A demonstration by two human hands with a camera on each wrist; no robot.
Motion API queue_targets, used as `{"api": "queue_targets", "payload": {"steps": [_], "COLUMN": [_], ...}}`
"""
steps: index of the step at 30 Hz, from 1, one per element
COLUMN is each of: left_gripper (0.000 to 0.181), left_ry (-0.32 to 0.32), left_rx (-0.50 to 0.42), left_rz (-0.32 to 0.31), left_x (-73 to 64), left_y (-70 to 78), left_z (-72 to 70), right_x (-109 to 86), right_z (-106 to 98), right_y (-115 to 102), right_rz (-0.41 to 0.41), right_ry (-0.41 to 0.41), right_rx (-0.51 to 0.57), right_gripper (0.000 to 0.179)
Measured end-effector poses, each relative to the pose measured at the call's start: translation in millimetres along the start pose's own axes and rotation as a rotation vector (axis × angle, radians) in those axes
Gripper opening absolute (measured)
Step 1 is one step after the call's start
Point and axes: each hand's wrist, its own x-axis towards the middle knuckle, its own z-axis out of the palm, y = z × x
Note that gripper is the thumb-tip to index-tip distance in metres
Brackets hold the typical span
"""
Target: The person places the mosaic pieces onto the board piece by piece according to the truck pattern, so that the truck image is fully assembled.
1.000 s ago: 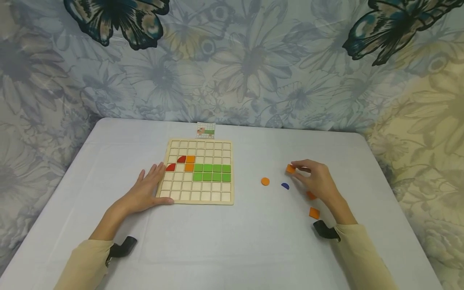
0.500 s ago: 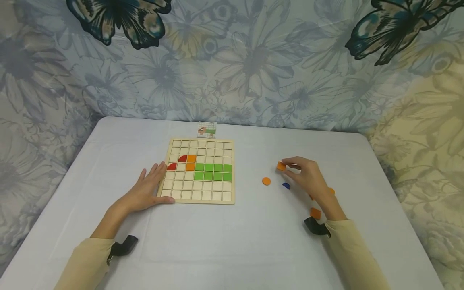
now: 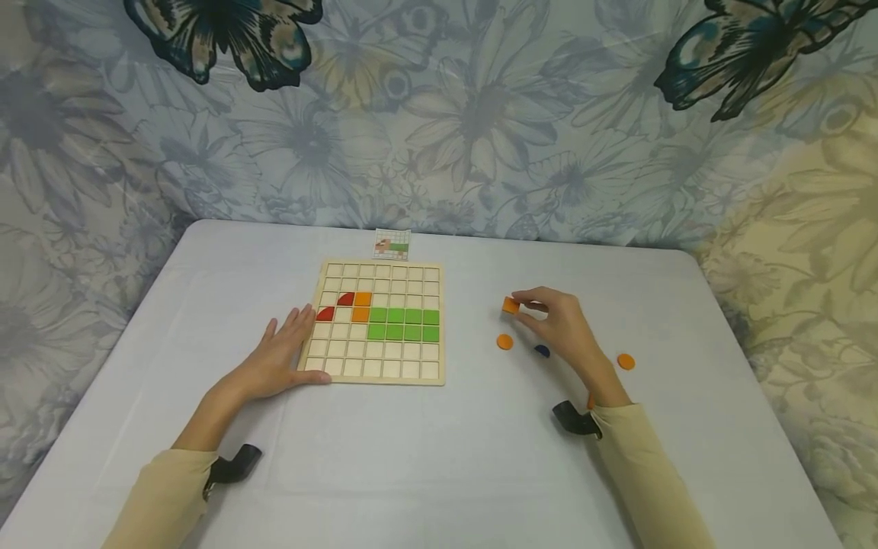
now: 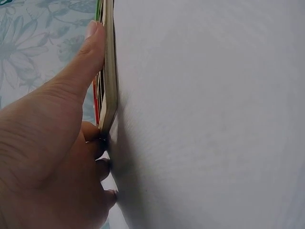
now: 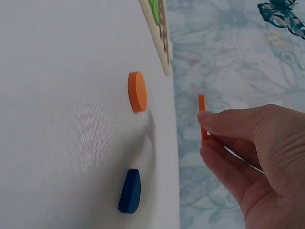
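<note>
A wooden grid board (image 3: 343, 370) lies left of centre on the table, with red, orange and green tiles in several of its cells. My left hand (image 3: 270, 364) rests at the board's left edge, fingers spread, thumb along the near left corner; the left wrist view shows the thumb (image 4: 83, 59) against the rim. Right of the board, above the table, my right hand (image 3: 559, 324) pinches an orange square tile (image 3: 511, 305) between thumb and fingers. Below that hand lie an orange round tile (image 3: 504, 341) and a blue half-round tile (image 3: 543, 351).
A small pattern card (image 3: 392, 244) lies behind the board. Another orange round piece (image 3: 626, 361) sits right of my right forearm, which partly hides an orange piece (image 3: 591, 401). A floral cloth (image 3: 473, 122) hangs behind the table (image 3: 411, 473).
My right hand has moved left toward the board, carrying the orange square tile. An orange round piece behind the forearm has come into view. The left hand has stayed at the board.
</note>
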Motion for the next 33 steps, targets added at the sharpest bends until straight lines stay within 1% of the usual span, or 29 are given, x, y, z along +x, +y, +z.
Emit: {"api": "queue_targets", "payload": {"steps": [8,14,18,27,33], "left_gripper": [0.119,0.12,0.12,0.12,0.121], "left_ry": [0.006,-0.001,0.0,0.005,0.008], "left_rx": [-0.003,-0.005,-0.008,0.004,0.012], "left_rz": [0.008,0.006,0.001,0.006,-0.002], "left_x": [0.7,0.9,1.1,0.7,0.1], "left_y": [0.5,-0.8,-1.5,-1.5,-1.5], "left_z": [1.4,1.2,1.3,2.4,1.8], "right_x": [5.5,11.8,14.7,20.5,27.7], "right_z": [9,22,32,44,53], "right_y": [-7,-15,-18,-25,-33], "right_rz": [0.016,0.016,0.009,-0.015,-0.06], "right_ry": [-0.027,-0.065,-0.077,-0.079,-0.105], "right_rx": [0.015,0.049,0.048,0.071,0.085], "right_gripper": [0.031,0.031,0.031,0.029,0.028]}}
